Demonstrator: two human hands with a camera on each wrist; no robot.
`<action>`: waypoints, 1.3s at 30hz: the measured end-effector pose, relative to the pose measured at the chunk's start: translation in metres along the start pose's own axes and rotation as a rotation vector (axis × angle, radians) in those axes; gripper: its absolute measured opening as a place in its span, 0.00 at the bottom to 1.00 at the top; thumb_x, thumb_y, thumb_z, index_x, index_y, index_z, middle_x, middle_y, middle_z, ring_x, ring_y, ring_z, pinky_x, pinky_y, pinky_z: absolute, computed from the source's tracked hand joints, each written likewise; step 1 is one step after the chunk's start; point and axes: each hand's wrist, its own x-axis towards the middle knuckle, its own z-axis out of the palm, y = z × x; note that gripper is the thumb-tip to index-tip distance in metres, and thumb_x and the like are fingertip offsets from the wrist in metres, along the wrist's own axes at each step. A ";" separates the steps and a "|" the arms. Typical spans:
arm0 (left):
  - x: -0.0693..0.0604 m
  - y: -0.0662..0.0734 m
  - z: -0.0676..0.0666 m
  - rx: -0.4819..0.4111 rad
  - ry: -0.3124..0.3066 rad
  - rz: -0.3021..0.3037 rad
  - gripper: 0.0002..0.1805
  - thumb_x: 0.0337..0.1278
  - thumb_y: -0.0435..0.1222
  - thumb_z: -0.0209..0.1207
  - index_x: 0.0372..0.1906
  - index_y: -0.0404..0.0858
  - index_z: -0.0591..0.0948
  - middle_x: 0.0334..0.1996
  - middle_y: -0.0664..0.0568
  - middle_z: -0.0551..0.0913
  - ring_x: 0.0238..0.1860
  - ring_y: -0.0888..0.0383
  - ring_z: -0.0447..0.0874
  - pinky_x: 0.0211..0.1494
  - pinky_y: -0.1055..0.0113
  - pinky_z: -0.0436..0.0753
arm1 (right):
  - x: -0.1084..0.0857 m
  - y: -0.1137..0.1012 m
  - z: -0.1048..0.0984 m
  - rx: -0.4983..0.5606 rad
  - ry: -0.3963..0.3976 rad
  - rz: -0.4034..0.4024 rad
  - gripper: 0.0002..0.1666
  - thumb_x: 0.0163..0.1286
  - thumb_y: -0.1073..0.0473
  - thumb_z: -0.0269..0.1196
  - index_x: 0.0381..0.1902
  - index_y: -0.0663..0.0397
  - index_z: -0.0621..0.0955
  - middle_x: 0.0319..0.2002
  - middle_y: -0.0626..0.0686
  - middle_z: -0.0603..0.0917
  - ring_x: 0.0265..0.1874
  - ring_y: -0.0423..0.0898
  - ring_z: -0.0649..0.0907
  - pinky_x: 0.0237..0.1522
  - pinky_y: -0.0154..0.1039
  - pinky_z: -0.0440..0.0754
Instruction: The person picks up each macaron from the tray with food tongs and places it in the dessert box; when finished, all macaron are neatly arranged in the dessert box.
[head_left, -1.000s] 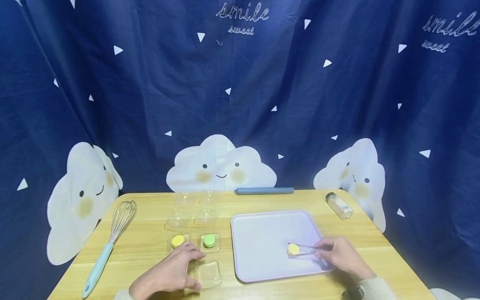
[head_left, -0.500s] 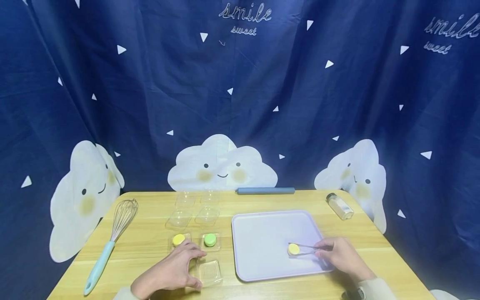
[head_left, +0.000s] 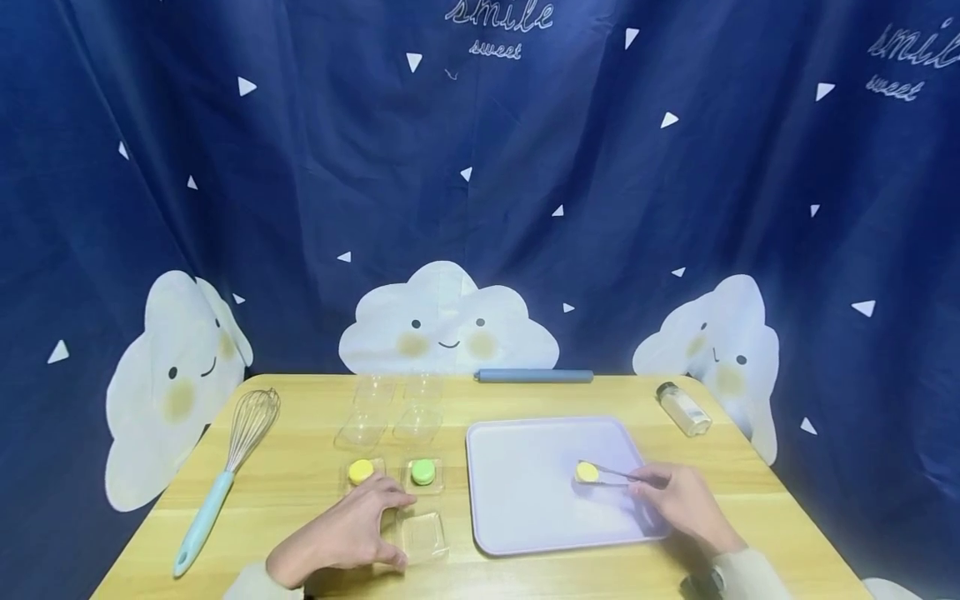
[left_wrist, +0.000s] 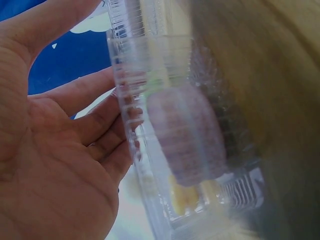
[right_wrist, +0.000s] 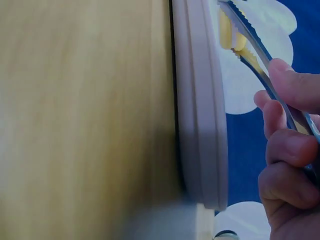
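In the head view my left hand [head_left: 341,532] is spread beside a clear plastic container [head_left: 423,536], fingers relaxed. The left wrist view shows its fingertips at the clear wall, with a purplish macaron [left_wrist: 187,135] inside; contact is unclear. Behind the hand, a yellow macaron [head_left: 361,472] and a green macaron [head_left: 423,472] sit in clear compartments. My right hand [head_left: 686,504] grips metal tongs [head_left: 617,473]. Between the tong tips is another yellow macaron [head_left: 587,472], held above the lilac tray [head_left: 525,537]; the right wrist view shows it pinched [right_wrist: 231,35].
A whisk with a light blue handle [head_left: 204,523] lies at the left. Raised clear lids [head_left: 363,429] stand behind the compartments. A blue-grey rod [head_left: 534,376] lies along the back edge, and a dark-capped jar [head_left: 684,410] lies at the back right.
The right hand and tongs have risen slightly, lifting the yellow macaron from the tray. The left hand has stayed in place beside the clear container. The head view has shifted a little.
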 end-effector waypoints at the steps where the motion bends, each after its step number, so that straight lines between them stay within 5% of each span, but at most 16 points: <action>1: 0.000 0.000 -0.001 0.003 0.001 0.001 0.43 0.36 0.56 0.77 0.61 0.39 0.82 0.60 0.49 0.80 0.63 0.48 0.75 0.67 0.41 0.78 | 0.001 -0.001 0.000 -0.009 0.016 -0.016 0.10 0.60 0.54 0.74 0.41 0.44 0.90 0.47 0.55 0.91 0.51 0.57 0.88 0.58 0.60 0.82; 13: 0.000 0.000 -0.002 -0.007 -0.011 0.008 0.42 0.37 0.55 0.77 0.60 0.39 0.82 0.58 0.53 0.80 0.63 0.50 0.74 0.68 0.43 0.77 | 0.020 -0.029 0.008 -0.013 0.113 -0.078 0.08 0.59 0.53 0.75 0.38 0.40 0.90 0.37 0.45 0.92 0.39 0.44 0.89 0.46 0.40 0.85; 23: 0.000 0.001 -0.002 -0.007 -0.013 0.026 0.41 0.40 0.53 0.77 0.61 0.38 0.82 0.59 0.53 0.80 0.62 0.50 0.74 0.66 0.45 0.79 | 0.036 -0.059 0.015 0.053 0.136 -0.087 0.11 0.59 0.54 0.75 0.41 0.43 0.90 0.39 0.49 0.93 0.40 0.46 0.89 0.42 0.36 0.86; 39: 0.001 0.001 -0.001 0.028 0.000 0.024 0.40 0.38 0.52 0.77 0.61 0.39 0.82 0.58 0.54 0.81 0.62 0.52 0.74 0.67 0.47 0.79 | 0.047 -0.113 0.043 0.168 0.168 -0.249 0.09 0.56 0.54 0.78 0.36 0.39 0.91 0.35 0.41 0.92 0.34 0.38 0.88 0.41 0.32 0.86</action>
